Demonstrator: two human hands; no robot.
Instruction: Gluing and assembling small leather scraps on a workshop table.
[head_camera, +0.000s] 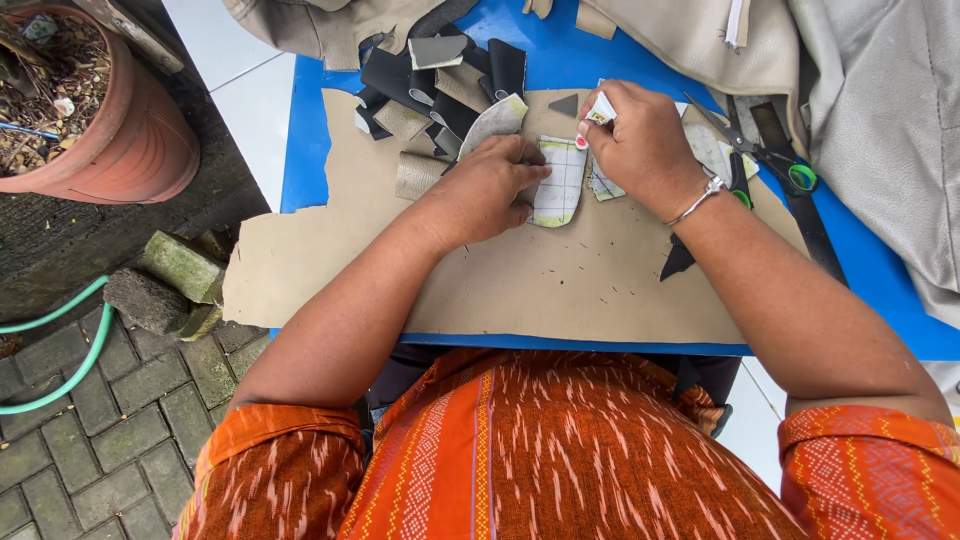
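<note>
1. The left hand (490, 190) lies flat, its grip released, fingers spread and pressing down a small pale paper pattern piece with green ruled lines (560, 182) on a tan sheet of cut leather-like material (520, 275) that covers the blue desk (305, 150).
2. The right hand (640, 145) is clenched on a small white marker with a pink tip (596, 115), the tip meeting the pattern's upper right edge, just beside the left fingertips.
3. Risk, as I judge it: the pattern is held by pressure alone, so if the flat grip eases, the piece could slide or turn and any traced line would go off.
4. The marker tip works so close to the left fingertips that it may catch on them or mark them.
5. Beyond the left grip lies a heap of black, grey and beige cut leather scraps (440, 85); one pale scrap leans toward the pattern and could be nudged onto it.
6. Right of the marker grip lie green-handled scissors (775, 160), close to the right wrist; a backward sweep could knock them.
7. Grey fabric (880, 120) crowds the desk's far right side.
8. Well left of the desk, a terracotta pot (120, 130) and a green hose (60, 345) sit on the paving.
</note>
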